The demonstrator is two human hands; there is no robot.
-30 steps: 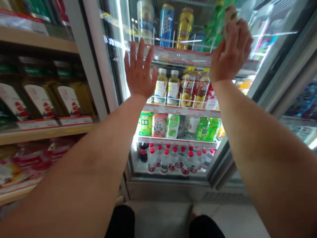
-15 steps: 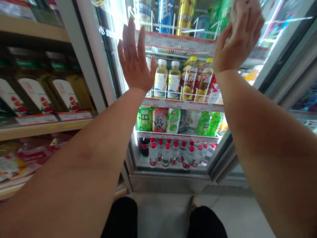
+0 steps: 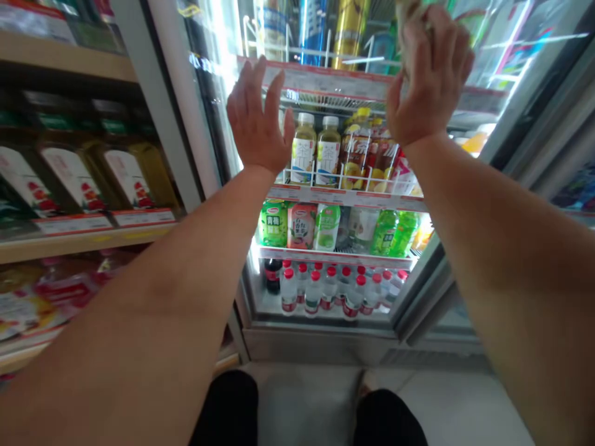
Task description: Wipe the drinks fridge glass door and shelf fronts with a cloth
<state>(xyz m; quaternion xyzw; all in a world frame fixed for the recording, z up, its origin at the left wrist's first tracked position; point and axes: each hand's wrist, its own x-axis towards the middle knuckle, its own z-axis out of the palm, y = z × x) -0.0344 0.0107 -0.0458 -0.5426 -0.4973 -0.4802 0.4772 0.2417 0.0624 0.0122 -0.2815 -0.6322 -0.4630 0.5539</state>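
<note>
Both arms are raised against the glass door (image 3: pixel 223 87) of a lit drinks fridge. My left hand (image 3: pixel 258 121) lies flat on the glass with its fingers stretched out and holds nothing. My right hand (image 3: pixel 428 77) is higher and to the right, and presses a crumpled pale cloth (image 3: pixel 405 13) against the glass; only the cloth's top edge shows above the fingers. Behind the glass stand rows of bottles: yellow tea bottles (image 3: pixel 315 148), green bottles (image 3: pixel 393 232) and small water bottles with red caps (image 3: pixel 325 291).
Wooden shelves (image 3: pixel 88 241) with oil bottles and red packets stand to the left of the fridge. A second glass door (image 3: pixel 534 111) angles away at the right. The pale tiled floor (image 3: pixel 441 409) and my dark trouser knees show at the bottom.
My right hand with the cloth has slid left across the glass. My left hand went up a little, then came back down and slightly right.
</note>
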